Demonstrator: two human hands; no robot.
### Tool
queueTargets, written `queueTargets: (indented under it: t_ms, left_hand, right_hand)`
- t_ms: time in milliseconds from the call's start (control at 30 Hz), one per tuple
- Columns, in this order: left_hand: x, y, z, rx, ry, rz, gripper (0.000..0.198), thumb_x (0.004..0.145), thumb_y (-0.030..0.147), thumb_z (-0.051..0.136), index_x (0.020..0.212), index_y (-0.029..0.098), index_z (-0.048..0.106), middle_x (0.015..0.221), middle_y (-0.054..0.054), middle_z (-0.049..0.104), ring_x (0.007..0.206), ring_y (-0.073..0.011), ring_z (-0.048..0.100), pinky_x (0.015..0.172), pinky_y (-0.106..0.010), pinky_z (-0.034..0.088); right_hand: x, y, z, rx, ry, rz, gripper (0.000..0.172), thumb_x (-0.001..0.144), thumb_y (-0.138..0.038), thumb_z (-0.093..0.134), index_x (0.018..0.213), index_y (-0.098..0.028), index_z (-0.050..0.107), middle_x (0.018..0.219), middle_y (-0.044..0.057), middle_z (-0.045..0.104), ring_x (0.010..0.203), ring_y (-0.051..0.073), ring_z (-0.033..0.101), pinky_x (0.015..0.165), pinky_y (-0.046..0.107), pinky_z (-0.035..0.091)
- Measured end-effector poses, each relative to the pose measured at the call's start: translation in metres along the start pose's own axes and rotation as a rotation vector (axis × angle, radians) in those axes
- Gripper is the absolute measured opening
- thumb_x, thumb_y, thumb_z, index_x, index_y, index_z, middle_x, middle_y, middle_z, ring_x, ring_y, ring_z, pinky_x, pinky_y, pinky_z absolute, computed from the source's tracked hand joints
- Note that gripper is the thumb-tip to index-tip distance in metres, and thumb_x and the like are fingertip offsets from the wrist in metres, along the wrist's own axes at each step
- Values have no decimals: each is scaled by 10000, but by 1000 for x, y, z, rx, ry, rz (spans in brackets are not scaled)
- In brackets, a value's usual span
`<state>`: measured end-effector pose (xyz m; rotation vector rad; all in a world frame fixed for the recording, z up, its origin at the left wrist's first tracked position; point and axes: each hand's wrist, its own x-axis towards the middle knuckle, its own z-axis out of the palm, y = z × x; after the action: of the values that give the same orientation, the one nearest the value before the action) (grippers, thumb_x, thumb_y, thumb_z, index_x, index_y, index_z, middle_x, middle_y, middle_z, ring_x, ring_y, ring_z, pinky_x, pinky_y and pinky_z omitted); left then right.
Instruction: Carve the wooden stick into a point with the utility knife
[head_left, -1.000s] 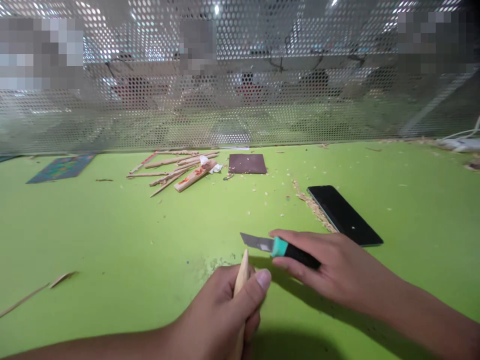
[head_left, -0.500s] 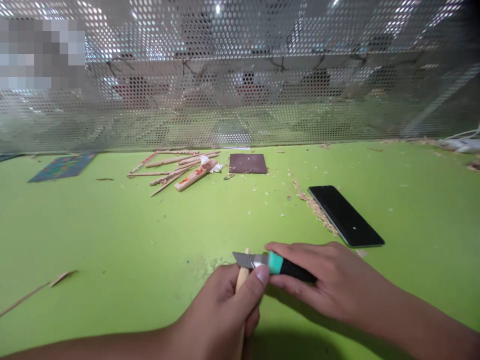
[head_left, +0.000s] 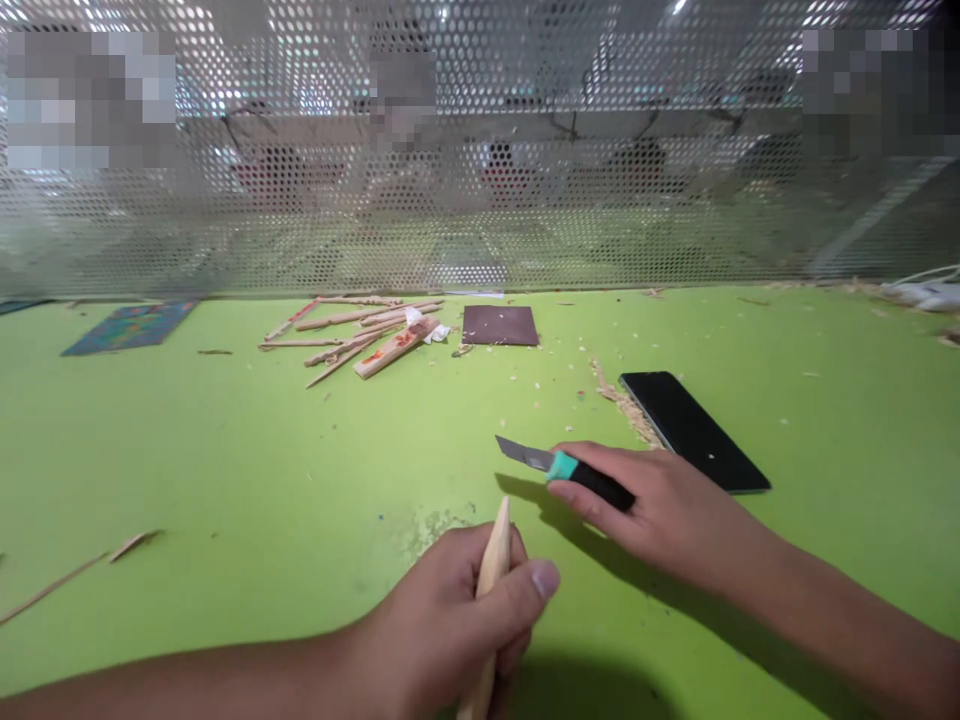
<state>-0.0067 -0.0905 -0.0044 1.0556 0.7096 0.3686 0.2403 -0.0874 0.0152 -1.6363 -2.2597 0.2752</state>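
My left hand point(head_left: 469, 610) is closed round a pale wooden stick point(head_left: 496, 562), whose pointed tip stands up out of the fist. The stick's lower end runs out at the bottom of the view. To the right and a little higher, my right hand point(head_left: 637, 500) grips a carving knife point(head_left: 596, 484) by its black and teal handle. The grey angled blade point(head_left: 523, 453) points left, above and apart from the stick's tip. Part of the handle is hidden in the palm.
A black phone point(head_left: 694, 430) lies at the right with wood shavings point(head_left: 626, 400) along its left edge. Farther back are several carved sticks point(head_left: 345, 345), a stained wood piece point(head_left: 395, 347) and brown sandpaper point(head_left: 500, 326). A perforated metal screen point(head_left: 480, 230) borders the green table point(head_left: 225, 450).
The knife in my right hand has lifted up and away from the stick, where its blade lay across the tip. My left thumb has come off the blade and now lies over the stick.
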Motion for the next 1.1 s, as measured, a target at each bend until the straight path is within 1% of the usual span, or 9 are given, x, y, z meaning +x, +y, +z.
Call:
queueTargets:
  t_ms: [167, 333, 467, 533, 633, 733, 900, 1000, 1100]
  left_hand:
    - [-1, 1, 2, -37, -8, 42, 532, 959, 675, 684, 797, 203, 498, 620, 55, 495, 499, -74, 457, 465, -175, 429]
    - [-4, 0, 2, -176, -23, 34, 528, 983, 700, 618, 830, 215, 479, 678, 69, 487, 416, -55, 456, 380, -168, 417]
    - [-6, -1, 3, -222, 5, 37, 485, 996, 655, 628, 872, 208, 488, 736, 54, 517, 500, -55, 493, 447, -155, 460]
    - [-5, -2, 3, -222, 26, 38, 459, 1002, 633, 641, 906, 211, 487, 741, 60, 524, 508, -49, 493, 465, -149, 472]
    - [-2, -4, 3, -217, 33, 34, 418, 1011, 601, 652, 964, 227, 473, 725, 67, 555, 461, -57, 511, 420, -159, 478]
    - [-1, -4, 4, -206, 40, 33, 385, 1022, 568, 654, 999, 231, 468, 706, 74, 567, 425, -66, 528, 392, -171, 489]
    - [-2, -1, 5, -171, 28, 34, 427, 989, 585, 704, 1013, 215, 492, 688, 88, 542, 409, -47, 472, 387, -169, 488]
    - [-3, 1, 6, -113, 71, 72, 458, 957, 580, 755, 1073, 188, 549, 661, 91, 528, 422, -49, 472, 412, -168, 449]
    - [-3, 2, 6, -80, 96, 108, 469, 942, 598, 763, 1032, 185, 561, 638, 90, 527, 426, -53, 485, 436, -181, 411]
  right_hand:
    - [0, -3, -4, 35, -25, -19, 424, 1086, -534, 503, 1232, -242, 773, 1114, 90, 859, 892, 285, 828, 731, 362, 626]
    - [-1, -6, -7, 80, -41, -31, 391, 1089, -510, 499, 1206, -244, 761, 1070, 77, 859, 843, 260, 817, 713, 336, 603]
    - [-2, -9, -10, 127, -62, -30, 372, 1092, -507, 489, 1176, -251, 746, 1045, 69, 852, 813, 247, 798, 678, 326, 568]
    - [-2, -11, -12, 142, -78, -30, 349, 1090, -496, 494, 1152, -252, 735, 994, 56, 844, 775, 232, 779, 659, 316, 543]
    - [-2, -13, -15, 141, -109, -28, 324, 1089, -485, 497, 1095, -242, 712, 877, 30, 804, 706, 210, 727, 635, 308, 499]
    - [-3, -12, -14, 126, -140, -40, 344, 1091, -503, 485, 1064, -226, 689, 794, 15, 748, 663, 203, 675, 615, 308, 449]
    - [-4, -9, -11, 120, -193, -74, 350, 1092, -511, 482, 1007, -219, 653, 772, 12, 710, 639, 194, 628, 604, 303, 381]
    - [-5, -12, -12, 147, -249, -117, 385, 1089, -540, 482, 958, -214, 642, 736, 3, 676, 596, 173, 583, 578, 296, 339]
    - [-5, -15, -14, 180, -315, -187, 368, 1078, -521, 512, 914, -215, 633, 715, -12, 632, 593, 155, 550, 579, 295, 328]
